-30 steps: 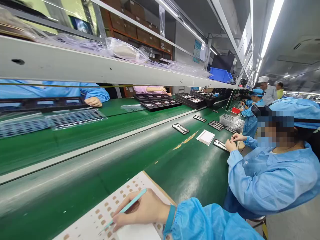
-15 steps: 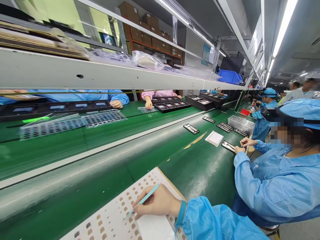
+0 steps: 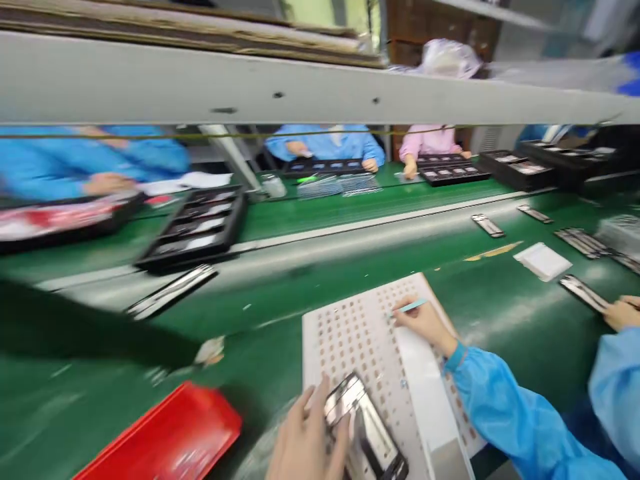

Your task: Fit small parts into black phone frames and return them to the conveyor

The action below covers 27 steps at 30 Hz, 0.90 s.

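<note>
My right hand (image 3: pixel 427 325) pinches a pair of teal tweezers (image 3: pixel 414 305) over a white sheet (image 3: pixel 311 347) covered with rows of small brownish stickers. At the sheet's lower left, my left hand (image 3: pixel 303 437) grips a phone frame (image 3: pixel 383 433) by its left side, thumb across its face. The frame is black-edged with a silvery inside and overlaps the sheet. A blank white strip (image 3: pixel 425 373) lies on the sheet below my right hand. Motion blur keeps me from telling whether the tweezer tips hold anything.
A red bin (image 3: pixel 170 433) stands left of my left hand. Beyond the sheet, a phone frame (image 3: pixel 173 291) and a black tray (image 3: pixel 197 227) lie on the green bench. A co-worker's sleeve (image 3: pixel 617 373) is close on the right. A white shelf beam (image 3: pixel 325 93) crosses above.
The view has swung left and down, bringing my left hand with the phone frame and the red bin into sight. My right hand still holds the tweezers over the sheet.
</note>
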Each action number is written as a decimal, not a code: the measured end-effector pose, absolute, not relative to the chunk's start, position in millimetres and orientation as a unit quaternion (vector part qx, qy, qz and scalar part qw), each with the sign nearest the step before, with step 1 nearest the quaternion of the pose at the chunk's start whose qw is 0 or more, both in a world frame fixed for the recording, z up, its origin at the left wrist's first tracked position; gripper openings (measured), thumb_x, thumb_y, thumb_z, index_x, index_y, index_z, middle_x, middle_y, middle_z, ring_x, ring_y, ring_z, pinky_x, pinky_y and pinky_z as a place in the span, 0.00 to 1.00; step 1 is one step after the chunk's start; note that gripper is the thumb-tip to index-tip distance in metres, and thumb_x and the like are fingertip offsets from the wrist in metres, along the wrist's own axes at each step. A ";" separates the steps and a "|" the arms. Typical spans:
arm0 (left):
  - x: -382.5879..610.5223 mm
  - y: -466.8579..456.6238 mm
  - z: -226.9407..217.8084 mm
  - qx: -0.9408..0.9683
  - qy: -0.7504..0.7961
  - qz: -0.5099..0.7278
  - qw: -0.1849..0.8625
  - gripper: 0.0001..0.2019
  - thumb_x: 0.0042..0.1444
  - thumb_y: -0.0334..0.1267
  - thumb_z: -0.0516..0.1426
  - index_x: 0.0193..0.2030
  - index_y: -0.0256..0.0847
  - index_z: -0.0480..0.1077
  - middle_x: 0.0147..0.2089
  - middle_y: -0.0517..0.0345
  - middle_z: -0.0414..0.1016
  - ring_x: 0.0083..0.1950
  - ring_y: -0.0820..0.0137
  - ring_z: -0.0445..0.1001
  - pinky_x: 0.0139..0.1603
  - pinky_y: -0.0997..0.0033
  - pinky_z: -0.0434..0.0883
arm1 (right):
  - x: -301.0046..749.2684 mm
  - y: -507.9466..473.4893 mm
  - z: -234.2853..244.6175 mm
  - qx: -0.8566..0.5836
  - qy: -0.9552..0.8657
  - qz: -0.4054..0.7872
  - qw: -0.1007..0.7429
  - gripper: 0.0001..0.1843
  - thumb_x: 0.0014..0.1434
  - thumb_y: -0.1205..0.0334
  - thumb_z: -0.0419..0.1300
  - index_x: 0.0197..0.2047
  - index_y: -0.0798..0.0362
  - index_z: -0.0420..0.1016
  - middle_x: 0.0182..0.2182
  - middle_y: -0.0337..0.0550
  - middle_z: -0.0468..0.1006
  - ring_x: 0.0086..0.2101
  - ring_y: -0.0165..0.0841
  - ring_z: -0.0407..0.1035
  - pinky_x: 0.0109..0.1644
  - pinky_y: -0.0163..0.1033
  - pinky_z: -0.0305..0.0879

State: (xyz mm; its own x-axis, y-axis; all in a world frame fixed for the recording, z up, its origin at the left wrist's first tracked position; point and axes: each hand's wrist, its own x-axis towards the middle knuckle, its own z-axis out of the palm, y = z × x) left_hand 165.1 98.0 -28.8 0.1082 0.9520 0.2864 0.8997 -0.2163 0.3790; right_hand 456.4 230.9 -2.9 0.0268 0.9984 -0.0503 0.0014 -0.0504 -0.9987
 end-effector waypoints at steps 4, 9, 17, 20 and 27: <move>217.6 61.0 7.7 0.673 0.724 0.130 0.072 0.36 0.70 0.55 0.54 0.81 0.47 0.55 0.77 0.41 0.62 0.72 0.46 0.69 0.62 0.50 0.75 | 461.8 228.2 6.6 -0.513 -0.507 0.503 0.477 0.29 0.49 0.34 0.76 0.37 0.51 0.79 0.34 0.46 0.86 0.33 0.43 0.85 0.41 0.43 0.81; 265.2 64.1 31.4 0.587 0.782 0.053 0.204 0.57 0.51 0.54 0.70 0.84 0.49 0.48 0.84 0.40 0.46 0.72 0.37 0.65 0.66 0.43 0.70 | 471.2 225.0 16.5 -0.528 -0.552 0.471 0.441 0.29 0.53 0.33 0.74 0.40 0.52 0.82 0.37 0.51 0.88 0.36 0.47 0.86 0.41 0.43 0.82; 278.2 78.3 40.8 0.532 0.801 0.025 0.275 0.62 0.48 0.50 0.70 0.85 0.51 0.39 0.86 0.42 0.33 0.75 0.27 0.59 0.69 0.29 0.65 | 479.5 230.3 9.5 -0.557 -0.568 0.450 0.405 0.33 0.51 0.31 0.73 0.42 0.53 0.83 0.36 0.54 0.88 0.41 0.54 0.86 0.43 0.46 0.83; 277.8 77.0 43.4 0.536 0.799 0.020 0.273 0.61 0.51 0.44 0.67 0.85 0.52 0.35 0.86 0.43 0.30 0.77 0.27 0.56 0.70 0.28 0.64 | 479.2 229.4 12.3 -0.558 -0.567 0.451 0.405 0.33 0.50 0.30 0.73 0.41 0.53 0.83 0.37 0.54 0.89 0.41 0.55 0.86 0.43 0.47 0.83; 268.0 68.4 57.5 0.547 0.778 0.024 0.308 0.59 0.48 0.33 0.61 0.85 0.47 0.37 0.87 0.44 0.29 0.82 0.33 0.48 0.75 0.31 0.62 | 476.5 229.4 16.3 -0.570 -0.555 0.458 0.397 0.34 0.49 0.29 0.72 0.42 0.53 0.83 0.37 0.55 0.89 0.42 0.54 0.86 0.47 0.47 0.82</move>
